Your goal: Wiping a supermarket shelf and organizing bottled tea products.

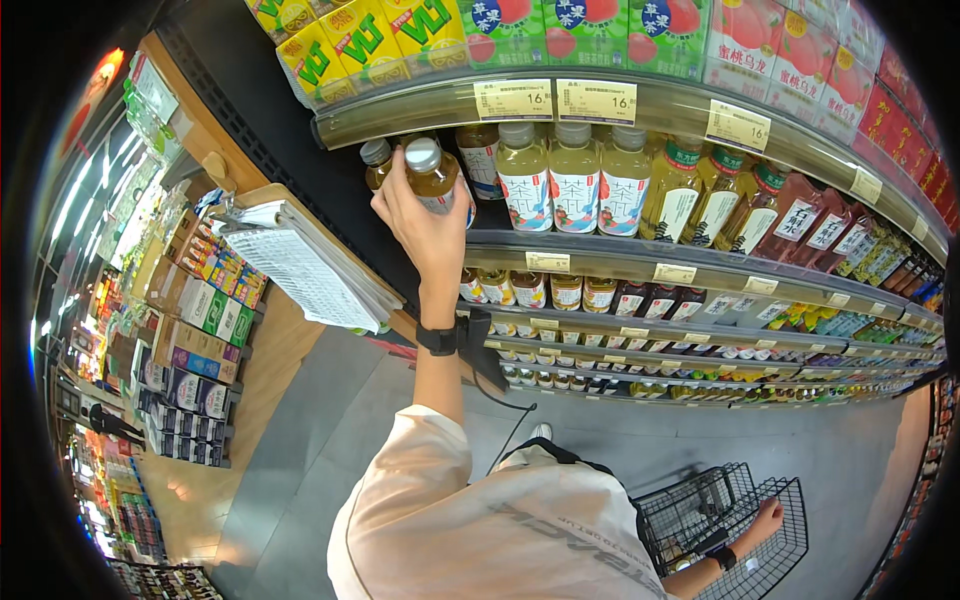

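My left hand [422, 215] reaches up to the shelf, its fingers wrapped round a drink bottle [430, 158] with amber liquid and a pale cap. Another capped bottle [376, 153] stands just left of it, partly hidden by my fingers. To the right is a darker tea bottle [478, 150], then a row of pale yellow tea bottles [525, 180] with white labels. Low at the right, my right hand [768, 518] is closed on the rim of a black wire shopping cart [690, 505]. Some small items show inside the cart, too small to name.
Drink cartons [590, 35] fill the shelf above, behind a rail with price tags [597, 101]. Lower shelves [660, 300] hold rows of bottles. A clipboard with papers [300, 260] hangs at the shelf's left end. Stacked boxes [200, 350] stand on the floor at the left.
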`<state>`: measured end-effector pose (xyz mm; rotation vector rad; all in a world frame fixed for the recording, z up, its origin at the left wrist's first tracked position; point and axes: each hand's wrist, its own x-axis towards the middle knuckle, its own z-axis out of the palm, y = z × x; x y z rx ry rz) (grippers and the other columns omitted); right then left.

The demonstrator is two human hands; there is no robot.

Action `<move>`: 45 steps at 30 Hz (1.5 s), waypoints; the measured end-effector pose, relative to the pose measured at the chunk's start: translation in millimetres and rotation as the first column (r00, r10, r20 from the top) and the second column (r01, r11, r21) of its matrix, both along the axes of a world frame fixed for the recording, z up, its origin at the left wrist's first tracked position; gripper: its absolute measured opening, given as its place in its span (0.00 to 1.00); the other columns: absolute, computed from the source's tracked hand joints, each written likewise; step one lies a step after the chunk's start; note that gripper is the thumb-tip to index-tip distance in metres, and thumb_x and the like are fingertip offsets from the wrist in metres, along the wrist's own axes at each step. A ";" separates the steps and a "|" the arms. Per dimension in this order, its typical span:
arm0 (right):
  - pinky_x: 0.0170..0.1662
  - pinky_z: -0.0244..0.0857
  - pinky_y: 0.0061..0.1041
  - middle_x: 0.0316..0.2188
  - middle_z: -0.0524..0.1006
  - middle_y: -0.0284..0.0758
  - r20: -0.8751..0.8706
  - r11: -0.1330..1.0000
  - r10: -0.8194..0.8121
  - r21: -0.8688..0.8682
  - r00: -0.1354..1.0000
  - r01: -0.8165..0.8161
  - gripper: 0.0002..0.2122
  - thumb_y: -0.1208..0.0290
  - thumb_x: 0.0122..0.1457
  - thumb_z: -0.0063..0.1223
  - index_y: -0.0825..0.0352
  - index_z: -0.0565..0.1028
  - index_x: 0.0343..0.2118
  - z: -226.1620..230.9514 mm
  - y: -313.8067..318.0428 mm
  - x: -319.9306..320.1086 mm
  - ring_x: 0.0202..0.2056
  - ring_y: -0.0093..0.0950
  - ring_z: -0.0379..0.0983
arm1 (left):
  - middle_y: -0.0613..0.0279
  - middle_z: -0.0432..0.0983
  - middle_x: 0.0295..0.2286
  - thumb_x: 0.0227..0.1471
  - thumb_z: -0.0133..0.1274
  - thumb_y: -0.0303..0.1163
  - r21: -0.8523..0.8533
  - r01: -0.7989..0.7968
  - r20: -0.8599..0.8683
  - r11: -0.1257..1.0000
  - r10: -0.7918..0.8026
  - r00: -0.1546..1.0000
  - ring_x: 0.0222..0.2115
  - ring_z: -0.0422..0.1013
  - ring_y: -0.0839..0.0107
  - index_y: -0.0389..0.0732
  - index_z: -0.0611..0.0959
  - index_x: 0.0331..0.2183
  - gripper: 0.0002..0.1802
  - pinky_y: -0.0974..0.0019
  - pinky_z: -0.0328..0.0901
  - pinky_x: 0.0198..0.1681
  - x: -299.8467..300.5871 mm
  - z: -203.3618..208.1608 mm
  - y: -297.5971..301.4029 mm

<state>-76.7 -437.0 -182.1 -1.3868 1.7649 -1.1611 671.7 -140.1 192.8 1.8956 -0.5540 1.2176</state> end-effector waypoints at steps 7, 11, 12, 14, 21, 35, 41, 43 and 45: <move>0.38 0.71 0.22 0.30 0.76 0.31 0.126 0.983 0.184 -0.032 0.975 -0.182 0.13 0.64 0.67 0.56 0.72 0.75 0.33 42.1 -12.7 59.3 0.32 0.21 0.71 | 0.51 0.74 0.47 0.44 0.72 0.27 -0.172 0.157 -0.081 0.973 -0.173 0.982 0.49 0.71 0.60 0.36 0.70 0.61 0.44 0.58 0.66 0.54 -10.8 -9.8 2.0; 0.42 0.74 0.23 0.31 0.76 0.33 0.285 0.978 0.206 -0.100 0.936 -0.184 0.13 0.64 0.68 0.55 0.72 0.76 0.36 41.2 -22.4 79.3 0.33 0.22 0.73 | 0.52 0.76 0.45 0.44 0.72 0.23 -0.374 0.338 -0.067 0.864 -0.389 0.919 0.44 0.76 0.63 0.34 0.69 0.62 0.45 0.61 0.71 0.49 -22.9 -9.8 6.6; 0.43 0.74 0.24 0.32 0.77 0.34 0.263 0.963 0.265 -0.120 0.928 -0.241 0.13 0.64 0.68 0.55 0.73 0.76 0.37 44.0 -23.1 82.2 0.34 0.22 0.74 | 0.54 0.76 0.48 0.45 0.71 0.21 -0.431 0.370 -0.085 0.823 -0.445 0.892 0.44 0.76 0.67 0.33 0.69 0.62 0.45 0.64 0.71 0.50 -38.8 0.3 4.7; 0.44 0.75 0.24 0.34 0.77 0.34 0.221 0.944 0.327 -0.125 0.919 -0.306 0.13 0.65 0.69 0.54 0.73 0.76 0.39 65.5 -24.9 102.6 0.35 0.23 0.75 | 0.54 0.76 0.48 0.46 0.70 0.20 -0.420 0.371 -0.046 0.828 -0.428 0.902 0.45 0.75 0.69 0.34 0.68 0.63 0.45 0.64 0.71 0.51 -41.6 -2.4 6.3; 0.49 0.71 0.25 0.38 0.78 0.36 0.293 0.839 0.545 -0.197 0.786 -0.508 0.11 0.68 0.71 0.50 0.74 0.76 0.40 177.0 26.9 214.1 0.41 0.24 0.75 | 0.48 0.78 0.47 0.50 0.64 0.18 -0.662 0.613 -0.046 0.432 -0.839 0.541 0.44 0.77 0.68 0.31 0.71 0.58 0.34 0.64 0.72 0.48 -106.0 20.7 -1.9; 0.60 0.64 0.33 0.61 0.67 0.45 0.066 0.168 0.986 -0.369 0.154 -0.914 0.48 0.66 0.51 0.74 0.72 0.51 0.69 315.8 147.7 383.9 0.57 0.32 0.70 | 0.60 0.78 0.43 0.49 0.71 0.28 -0.677 0.732 -0.420 0.083 -0.860 -0.291 0.44 0.75 0.74 0.35 0.72 0.51 0.31 0.66 0.71 0.47 -214.0 12.9 -76.7; 0.61 0.65 0.32 0.59 0.69 0.40 0.426 0.270 0.895 -0.273 0.135 -0.923 0.44 0.71 0.52 0.72 0.71 0.53 0.68 298.8 144.1 364.5 0.59 0.28 0.69 | 0.57 0.74 0.49 0.50 0.71 0.30 -0.613 0.787 -0.504 -0.067 -0.734 -0.455 0.50 0.72 0.70 0.36 0.63 0.60 0.43 0.63 0.69 0.53 -218.8 0.1 -90.6; 0.63 0.64 0.34 0.60 0.68 0.40 0.734 0.261 0.679 -0.261 -0.016 -0.929 0.45 0.67 0.52 0.71 0.70 0.52 0.69 296.9 142.6 352.7 0.59 0.29 0.69 | 0.56 0.73 0.50 0.51 0.70 0.30 -0.665 0.742 -0.470 -0.091 -0.720 -0.510 0.51 0.71 0.69 0.36 0.61 0.61 0.44 0.63 0.68 0.54 -224.2 -2.5 -94.1; 0.63 0.63 0.34 0.61 0.68 0.40 0.801 0.282 0.597 -0.257 -0.041 -0.924 0.47 0.64 0.51 0.71 0.69 0.51 0.69 296.3 147.8 346.9 0.60 0.30 0.69 | 0.55 0.71 0.52 0.52 0.69 0.30 -0.712 0.693 -0.434 -0.111 -0.706 -0.559 0.52 0.70 0.68 0.37 0.59 0.62 0.45 0.62 0.67 0.55 -230.3 -4.3 -95.7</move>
